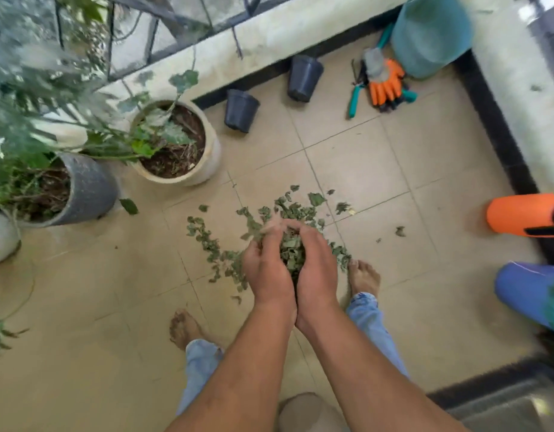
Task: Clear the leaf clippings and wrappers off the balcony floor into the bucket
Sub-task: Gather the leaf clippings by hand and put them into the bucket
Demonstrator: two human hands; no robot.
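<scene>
Left hand (267, 271) and right hand (317, 269) clasp leaf clippings (290, 248) between fingers (310, 236)

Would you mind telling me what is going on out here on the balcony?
A barefoot person is clearing up leaf trimmings: the left hand and right hand are cupped together round a handful of clippings. Many loose clippings lie scattered on the tiled floor near the feet, so the clearing is not finished.
</scene>
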